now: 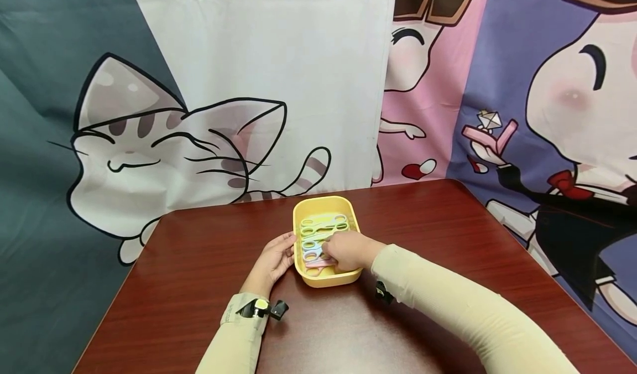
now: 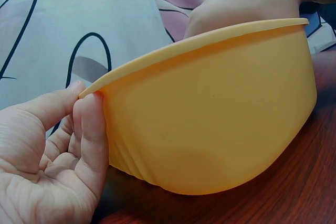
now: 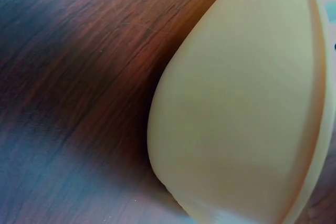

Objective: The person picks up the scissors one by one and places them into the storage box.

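A yellow plastic basket [image 1: 325,281] stands on the table, with several pairs of children's scissors [image 1: 312,231] lying crosswise in it, green, blue and pink. My left hand [image 1: 275,259] is at its left side; in the left wrist view the thumb and fingers pinch the rim [image 2: 173,51]. Over the right wall my right hand [image 1: 348,250] reaches in, knuckles up, down among the blue scissors [image 1: 311,256] and pink scissors [image 1: 314,272]. Its fingertips are hidden, and I cannot tell whether they grip a pair. Only the basket's outer wall [image 3: 236,98] fills most of the right wrist view.
The dark red-brown wooden table [image 1: 209,307] extends to both sides of the basket and in front of it. Behind the table hangs a cloth backdrop [image 1: 278,47] printed with a cartoon cat and figures. A small dark camera [image 1: 278,309] sits at the left wrist.
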`<state>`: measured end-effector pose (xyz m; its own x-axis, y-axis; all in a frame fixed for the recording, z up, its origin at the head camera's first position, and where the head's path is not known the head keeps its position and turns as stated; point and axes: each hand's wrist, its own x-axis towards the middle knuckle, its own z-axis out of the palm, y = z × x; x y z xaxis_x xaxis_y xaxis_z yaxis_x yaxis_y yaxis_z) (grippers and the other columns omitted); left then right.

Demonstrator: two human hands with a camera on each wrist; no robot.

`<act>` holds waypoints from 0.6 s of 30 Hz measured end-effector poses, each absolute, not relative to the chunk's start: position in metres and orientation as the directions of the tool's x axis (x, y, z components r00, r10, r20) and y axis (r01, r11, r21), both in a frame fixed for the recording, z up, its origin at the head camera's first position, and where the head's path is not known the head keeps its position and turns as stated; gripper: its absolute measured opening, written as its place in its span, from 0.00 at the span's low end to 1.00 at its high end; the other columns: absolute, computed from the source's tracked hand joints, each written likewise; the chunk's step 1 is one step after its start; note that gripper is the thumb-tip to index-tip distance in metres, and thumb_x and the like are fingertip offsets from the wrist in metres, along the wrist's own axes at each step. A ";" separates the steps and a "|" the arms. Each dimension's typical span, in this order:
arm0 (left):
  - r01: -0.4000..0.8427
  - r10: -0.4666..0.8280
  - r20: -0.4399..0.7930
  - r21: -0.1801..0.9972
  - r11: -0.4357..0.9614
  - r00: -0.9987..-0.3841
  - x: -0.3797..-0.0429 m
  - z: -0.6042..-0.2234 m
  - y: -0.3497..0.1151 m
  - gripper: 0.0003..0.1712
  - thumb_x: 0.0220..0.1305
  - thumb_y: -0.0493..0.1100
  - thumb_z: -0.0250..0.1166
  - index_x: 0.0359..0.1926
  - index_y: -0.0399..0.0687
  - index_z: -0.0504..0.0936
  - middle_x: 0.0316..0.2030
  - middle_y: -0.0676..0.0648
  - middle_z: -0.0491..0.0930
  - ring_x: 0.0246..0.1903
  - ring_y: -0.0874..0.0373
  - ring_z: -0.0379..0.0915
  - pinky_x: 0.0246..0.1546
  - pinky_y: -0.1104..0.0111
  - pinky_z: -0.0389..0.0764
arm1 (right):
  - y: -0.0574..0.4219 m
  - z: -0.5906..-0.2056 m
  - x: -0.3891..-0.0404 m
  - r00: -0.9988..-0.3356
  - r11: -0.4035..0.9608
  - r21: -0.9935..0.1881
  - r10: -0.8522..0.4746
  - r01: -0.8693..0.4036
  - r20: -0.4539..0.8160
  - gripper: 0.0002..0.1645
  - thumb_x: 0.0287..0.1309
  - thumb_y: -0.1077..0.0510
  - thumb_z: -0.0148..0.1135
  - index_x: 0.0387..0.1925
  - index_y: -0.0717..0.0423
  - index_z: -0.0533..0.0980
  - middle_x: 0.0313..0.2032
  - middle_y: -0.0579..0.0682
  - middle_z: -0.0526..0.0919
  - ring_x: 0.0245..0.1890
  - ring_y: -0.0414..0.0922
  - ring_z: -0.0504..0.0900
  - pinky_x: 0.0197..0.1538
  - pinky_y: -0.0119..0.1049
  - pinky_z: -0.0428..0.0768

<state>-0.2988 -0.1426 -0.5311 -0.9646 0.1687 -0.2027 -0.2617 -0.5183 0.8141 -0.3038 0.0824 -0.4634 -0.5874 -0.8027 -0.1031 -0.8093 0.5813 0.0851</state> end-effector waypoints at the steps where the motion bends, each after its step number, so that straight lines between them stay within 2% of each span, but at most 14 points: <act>1: -0.266 0.170 -0.206 0.810 -0.523 -0.964 -0.299 -0.531 -0.143 0.10 0.77 0.34 0.54 0.55 0.36 0.71 0.30 0.49 0.81 0.23 0.67 0.75 0.22 0.79 0.78 | 0.082 -0.464 -0.304 -0.588 0.582 0.083 -0.802 -0.809 -0.103 0.12 0.52 0.57 0.72 0.29 0.46 0.74 0.25 0.39 0.73 0.28 0.40 0.73 0.35 0.35 0.78; 11: -0.264 0.150 -0.218 0.808 -0.527 -0.964 -0.296 -0.534 -0.149 0.11 0.77 0.35 0.55 0.55 0.36 0.71 0.30 0.49 0.82 0.24 0.66 0.77 0.22 0.78 0.78 | 0.082 -0.461 -0.304 -0.543 0.538 0.075 -0.838 -0.839 -0.054 0.09 0.56 0.54 0.71 0.35 0.47 0.78 0.31 0.41 0.76 0.35 0.42 0.78 0.40 0.37 0.81; 15: -0.263 0.135 -0.226 0.828 -0.496 -0.965 -0.294 -0.537 -0.153 0.10 0.77 0.37 0.56 0.54 0.37 0.73 0.33 0.48 0.82 0.27 0.64 0.79 0.25 0.76 0.80 | 0.098 -0.448 -0.308 -0.590 0.590 0.005 -0.807 -0.807 0.033 0.16 0.57 0.47 0.71 0.43 0.49 0.80 0.40 0.44 0.79 0.40 0.44 0.79 0.43 0.42 0.83; 18: -0.252 0.077 -0.243 0.870 -0.423 -0.967 -0.292 -0.539 -0.163 0.13 0.77 0.41 0.57 0.53 0.36 0.75 0.34 0.49 0.81 0.28 0.61 0.78 0.29 0.72 0.83 | 0.124 -0.436 -0.319 -0.656 0.657 -0.046 -0.743 -0.753 0.128 0.20 0.58 0.48 0.70 0.49 0.52 0.80 0.45 0.47 0.79 0.45 0.47 0.79 0.45 0.46 0.83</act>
